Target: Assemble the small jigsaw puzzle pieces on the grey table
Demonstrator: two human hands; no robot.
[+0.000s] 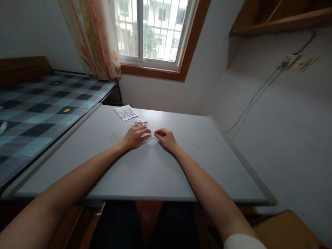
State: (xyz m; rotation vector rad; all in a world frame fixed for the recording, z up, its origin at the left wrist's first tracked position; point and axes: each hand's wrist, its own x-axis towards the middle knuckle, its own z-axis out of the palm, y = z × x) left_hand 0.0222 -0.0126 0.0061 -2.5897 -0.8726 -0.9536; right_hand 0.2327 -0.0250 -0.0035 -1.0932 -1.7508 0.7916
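Watching remotely, I saw left hand [136, 135] half-curled, thumb and forefinger slightly apart, beside pile of small pieces [141, 122] toward far edge of table [207, 152]. Right hand [166, 138] curled, fingertips close together; I couldn't tell whether either gripped anything. Picture card [126, 112] lay near far-left corner.

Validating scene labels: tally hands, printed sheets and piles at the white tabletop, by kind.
Bare left hand and bare right hand: 2
White-edged rectangular sheet with multicoloured print: 1
Pile of tiny multicoloured pieces (uncountable singly): 1
Total: 4
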